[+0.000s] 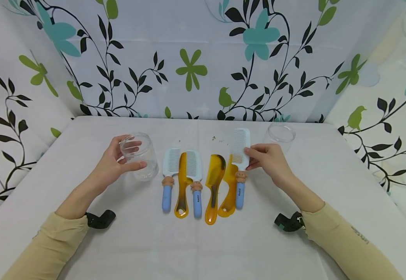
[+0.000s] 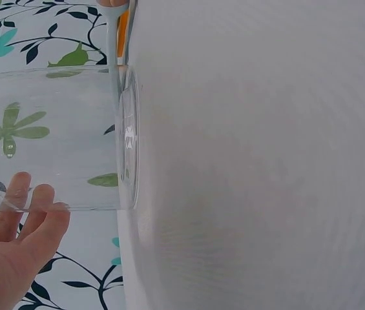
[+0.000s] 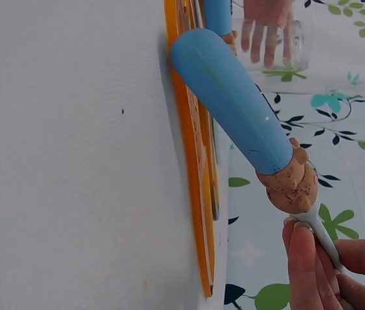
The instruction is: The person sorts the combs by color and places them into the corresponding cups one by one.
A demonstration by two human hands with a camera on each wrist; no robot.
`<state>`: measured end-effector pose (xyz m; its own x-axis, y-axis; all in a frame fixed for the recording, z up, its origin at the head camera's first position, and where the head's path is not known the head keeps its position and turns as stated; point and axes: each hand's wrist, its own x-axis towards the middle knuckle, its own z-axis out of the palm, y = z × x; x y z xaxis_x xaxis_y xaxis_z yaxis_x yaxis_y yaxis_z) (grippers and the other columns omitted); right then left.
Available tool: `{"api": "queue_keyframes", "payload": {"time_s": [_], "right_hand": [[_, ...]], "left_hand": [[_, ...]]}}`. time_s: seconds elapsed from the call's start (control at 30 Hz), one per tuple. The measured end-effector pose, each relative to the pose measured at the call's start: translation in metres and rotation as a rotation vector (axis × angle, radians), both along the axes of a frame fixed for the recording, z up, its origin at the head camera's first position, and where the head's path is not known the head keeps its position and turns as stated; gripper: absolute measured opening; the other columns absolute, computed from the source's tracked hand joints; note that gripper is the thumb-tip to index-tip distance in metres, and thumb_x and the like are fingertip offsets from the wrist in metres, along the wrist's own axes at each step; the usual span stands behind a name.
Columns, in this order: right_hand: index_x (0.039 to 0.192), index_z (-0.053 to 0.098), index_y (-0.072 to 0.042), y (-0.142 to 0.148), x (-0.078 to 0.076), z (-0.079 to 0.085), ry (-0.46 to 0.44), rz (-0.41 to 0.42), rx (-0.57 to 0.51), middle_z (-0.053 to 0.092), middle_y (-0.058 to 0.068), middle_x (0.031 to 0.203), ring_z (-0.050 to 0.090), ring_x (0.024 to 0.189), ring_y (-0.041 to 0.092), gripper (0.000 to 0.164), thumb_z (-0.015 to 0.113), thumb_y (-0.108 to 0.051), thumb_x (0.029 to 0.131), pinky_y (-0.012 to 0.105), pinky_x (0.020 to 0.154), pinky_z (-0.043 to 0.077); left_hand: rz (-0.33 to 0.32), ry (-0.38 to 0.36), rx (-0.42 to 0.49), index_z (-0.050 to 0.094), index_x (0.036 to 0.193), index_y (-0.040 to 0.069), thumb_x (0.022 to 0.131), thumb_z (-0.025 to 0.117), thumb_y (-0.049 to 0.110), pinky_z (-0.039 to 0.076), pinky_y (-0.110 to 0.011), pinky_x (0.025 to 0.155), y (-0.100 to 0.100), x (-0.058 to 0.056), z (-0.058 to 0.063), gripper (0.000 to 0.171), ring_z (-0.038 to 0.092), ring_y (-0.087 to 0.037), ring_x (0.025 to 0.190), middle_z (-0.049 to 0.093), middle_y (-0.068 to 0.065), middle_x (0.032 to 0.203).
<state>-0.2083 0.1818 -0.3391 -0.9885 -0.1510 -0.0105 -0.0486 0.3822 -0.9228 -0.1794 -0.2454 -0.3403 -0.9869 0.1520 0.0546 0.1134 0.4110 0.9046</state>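
My left hand (image 1: 106, 169) grips a clear plastic jar (image 1: 146, 151) by its side, thumb in front and fingers behind. In the left wrist view the jar (image 2: 59, 142) has its base right at the white tabletop. With my right hand (image 1: 272, 161) I pinch a light-blue comb (image 1: 240, 146) by the edge of its toothed head. Its blue handle (image 3: 234, 97), with a small brown figure at the neck, points toward me. Partly beneath it lies an amber comb (image 1: 228, 194). Another amber comb (image 1: 215, 182) is just left of that.
Further left in the row are a light-blue comb (image 1: 194, 165), an amber comb (image 1: 182, 190) and another light-blue comb (image 1: 171, 161). A second clear jar (image 1: 282, 134) stands behind my right hand. Patterned cloth (image 1: 189, 31) borders the table at the back and sides.
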Motion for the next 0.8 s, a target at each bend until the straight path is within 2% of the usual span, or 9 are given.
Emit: {"api": "queue_keyframes", "payload": {"time_s": [0.43, 0.8], "right_hand": [[0.123, 0.066, 0.003, -0.015, -0.006, 0.011, -0.008, 0.041, -0.096, 0.075, 0.013, 0.098, 0.074, 0.078, 0.017, 0.038, 0.061, -0.027, 0.101, 0.029, 0.08, 0.061], [0.122, 0.066, 0.003, -0.032, -0.011, 0.024, 0.012, 0.066, -0.16, 0.073, 0.014, 0.099, 0.075, 0.081, 0.017, 0.035, 0.06, -0.025, 0.101, 0.029, 0.081, 0.06]], "left_hand": [[-0.007, 0.008, 0.003, 0.019, 0.151, 0.007, 0.088, 0.077, 0.017, 0.021, -0.065, 0.118, 0.0, -0.001, -0.002, 0.086, 0.028, -0.039, 0.146, 0.041, -0.018, 0.153], [-0.023, 0.001, -0.003, 0.018, 0.151, 0.009, 0.089, 0.076, 0.018, 0.021, -0.064, 0.119, -0.002, -0.001, -0.003, 0.086, 0.029, -0.038, 0.146, 0.039, -0.016, 0.154]]}}
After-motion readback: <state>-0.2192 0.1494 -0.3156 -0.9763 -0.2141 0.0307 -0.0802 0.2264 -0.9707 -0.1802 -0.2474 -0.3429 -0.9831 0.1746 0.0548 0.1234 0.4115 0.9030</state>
